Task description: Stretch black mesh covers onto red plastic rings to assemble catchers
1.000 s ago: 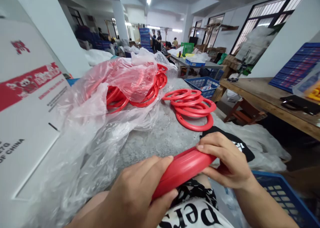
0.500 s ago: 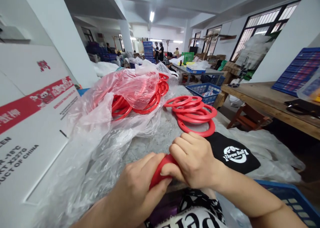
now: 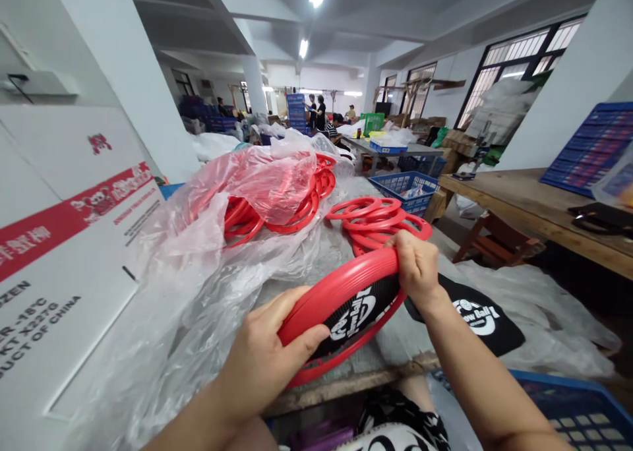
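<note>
I hold a red plastic ring (image 3: 341, 286) with a black printed fabric disc (image 3: 359, 312) stretched inside it, tilted up over the table's near edge. My left hand (image 3: 267, 359) grips its near rim, thumb on top. My right hand (image 3: 418, 266) is closed on the far rim. Another black printed fabric disc (image 3: 475, 319) lies flat on the table to the right. A stack of loose red rings (image 3: 378, 220) lies just behind my right hand.
A clear plastic bag (image 3: 257, 187) full of red rings lies at the left centre. A white printed carton (image 3: 59, 240) stands at the left. A blue crate (image 3: 578, 411) sits at the lower right. A wooden bench (image 3: 534, 207) stands right. People work far back.
The ring has been lifted and turned face-up, now showing the black fabric inside. My right hand moved from beside my left hand out to the far rim.
</note>
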Available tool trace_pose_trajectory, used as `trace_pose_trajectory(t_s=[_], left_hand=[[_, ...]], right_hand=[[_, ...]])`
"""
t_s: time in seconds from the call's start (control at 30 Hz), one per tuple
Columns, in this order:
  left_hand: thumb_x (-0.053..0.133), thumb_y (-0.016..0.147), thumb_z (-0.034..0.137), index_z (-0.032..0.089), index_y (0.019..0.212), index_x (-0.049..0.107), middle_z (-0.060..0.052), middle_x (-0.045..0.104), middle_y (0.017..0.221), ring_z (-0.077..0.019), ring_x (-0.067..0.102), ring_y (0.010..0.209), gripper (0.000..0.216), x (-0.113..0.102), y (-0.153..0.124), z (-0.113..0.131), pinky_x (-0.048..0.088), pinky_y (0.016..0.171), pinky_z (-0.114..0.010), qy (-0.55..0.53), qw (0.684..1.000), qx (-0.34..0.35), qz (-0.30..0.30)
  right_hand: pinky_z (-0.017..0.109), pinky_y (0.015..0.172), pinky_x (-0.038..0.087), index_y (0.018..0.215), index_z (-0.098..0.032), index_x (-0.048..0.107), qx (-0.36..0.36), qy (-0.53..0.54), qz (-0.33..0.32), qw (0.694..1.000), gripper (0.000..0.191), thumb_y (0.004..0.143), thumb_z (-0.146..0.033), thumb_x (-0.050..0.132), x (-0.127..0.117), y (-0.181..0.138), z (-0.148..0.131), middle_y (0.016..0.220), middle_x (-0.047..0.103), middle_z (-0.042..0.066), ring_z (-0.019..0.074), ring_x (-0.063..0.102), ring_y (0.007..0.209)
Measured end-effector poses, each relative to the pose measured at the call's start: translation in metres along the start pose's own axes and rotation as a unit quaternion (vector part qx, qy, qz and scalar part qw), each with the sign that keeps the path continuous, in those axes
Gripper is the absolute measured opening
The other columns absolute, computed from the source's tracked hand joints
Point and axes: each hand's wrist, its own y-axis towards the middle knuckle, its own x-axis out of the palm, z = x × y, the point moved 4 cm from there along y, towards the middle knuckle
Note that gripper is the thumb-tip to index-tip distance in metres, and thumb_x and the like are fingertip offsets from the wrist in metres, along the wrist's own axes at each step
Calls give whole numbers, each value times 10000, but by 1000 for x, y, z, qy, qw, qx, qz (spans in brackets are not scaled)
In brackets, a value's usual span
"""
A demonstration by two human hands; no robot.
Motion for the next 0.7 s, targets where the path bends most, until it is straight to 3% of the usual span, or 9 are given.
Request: trace_pose_trajectory(t_s=[0.23,0.37,0.5,0.6,0.7], left_hand=[[669,915,342,215,1098,701,11,788,919,-143,730,751,225,4,0,17,565,672,-221,29,998,48,-12],[654,928,340,209,1093,701,4,787,919,-148,731,753,217,6,1,16,565,671,-231,49,998,38,-24],[648,934,344,205,1111,690,-6,784,925,-154,728,750,230,8,2,18,564,670,-243,50,997,40,-34],[647,934,317,207,1129,678,-9,777,932,-154,722,760,226,11,0,23,563,679,-247,45,996,54,-47],[645,931,277,216,1083,676,-1,763,912,-150,714,775,167,12,-3,27,560,690,-247,35,995,61,-64]], right_hand=[[303,618,438,740,-204,586,80,89,20,993,453,1072,-378,331,15,-45,24,687,634,20,152,586,614],[312,657,466,787,-201,589,79,97,-29,992,435,1077,-380,319,17,-44,21,745,650,35,167,609,679],[333,743,469,964,-162,633,-61,24,-97,993,369,1067,-396,367,13,-27,-27,866,684,80,199,630,810],[337,671,388,847,-159,618,-170,-87,-138,972,403,1054,-433,407,14,-17,-71,746,636,67,192,541,695],[351,629,298,693,-190,556,-214,-164,-143,952,493,1050,-488,392,19,-14,-96,637,557,40,178,442,616]])
